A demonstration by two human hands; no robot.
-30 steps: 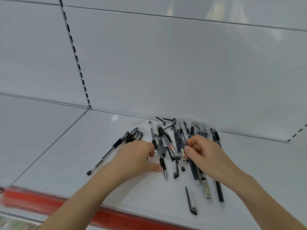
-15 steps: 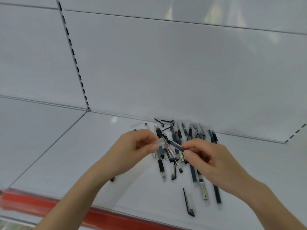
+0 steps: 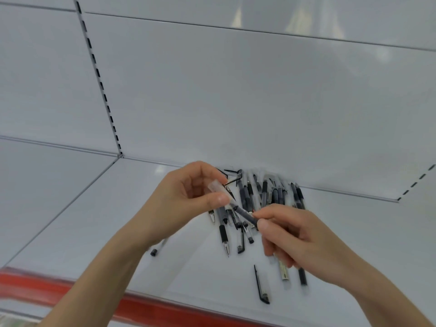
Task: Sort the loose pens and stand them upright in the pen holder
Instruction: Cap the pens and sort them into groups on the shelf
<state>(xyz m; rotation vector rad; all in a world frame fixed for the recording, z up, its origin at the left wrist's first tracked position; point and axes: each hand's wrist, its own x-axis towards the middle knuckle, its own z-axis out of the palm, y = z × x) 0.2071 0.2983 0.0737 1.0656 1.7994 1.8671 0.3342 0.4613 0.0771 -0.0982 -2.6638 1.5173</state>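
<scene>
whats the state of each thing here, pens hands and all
held pen: off the shelf, pinched by both hands
left hand: pinches its clear end
right hand: pinches its dark end
pen pile: lying flat, jumbled
loose cap: lying alone near shelf front
pen holder: not in view

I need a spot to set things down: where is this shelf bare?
Bare shelf left of the left hand, up to the seam, and right of the right hand. Crowded: the pen pile between and behind the hands.

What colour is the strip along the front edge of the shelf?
Red; the strip shows best low in the head view.
</scene>
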